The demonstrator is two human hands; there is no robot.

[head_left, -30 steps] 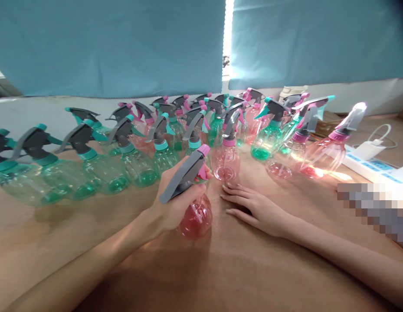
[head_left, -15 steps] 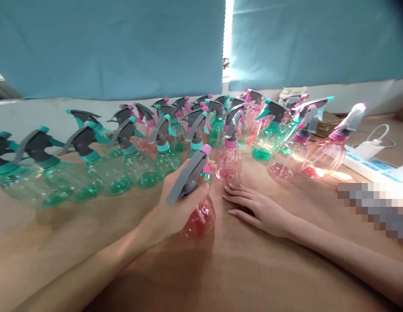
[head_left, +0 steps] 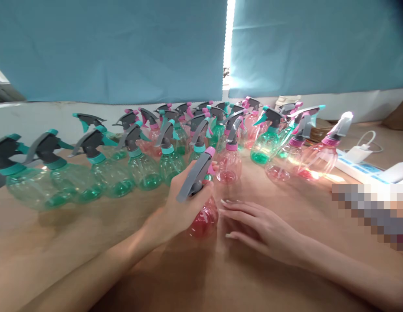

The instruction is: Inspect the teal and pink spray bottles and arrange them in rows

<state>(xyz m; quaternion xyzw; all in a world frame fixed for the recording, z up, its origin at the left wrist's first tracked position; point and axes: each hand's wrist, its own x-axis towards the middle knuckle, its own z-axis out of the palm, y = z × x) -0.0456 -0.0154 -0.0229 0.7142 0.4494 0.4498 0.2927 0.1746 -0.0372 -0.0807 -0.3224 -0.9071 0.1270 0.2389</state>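
Note:
My left hand [head_left: 185, 203] is wrapped around the neck of a pink spray bottle [head_left: 205, 219] with a grey trigger head and pink nozzle. The bottle stands nearly upright at the middle of the table, its nozzle facing away from me. To its right, my right hand [head_left: 258, 225] is open, palm down, with fingers stretched toward the bottle; a small gap separates them. Just beyond the hands stands another pink spray bottle [head_left: 227, 167]. Green spray bottles [head_left: 149, 173] with turquoise collars form a row to the left.
More green and pink spray bottles crowd the back of the table [head_left: 175, 273]. A white power strip [head_left: 364, 169] with a plugged-in charger [head_left: 359, 154] lies at the right, near a blurred-out patch. Blue blinds [head_left: 123, 52] hang behind.
My right hand has come nearer to me and lifted slightly, now beside the held bottle's lower part. My left hand keeps its hold on the bottle. The view has shifted a little.

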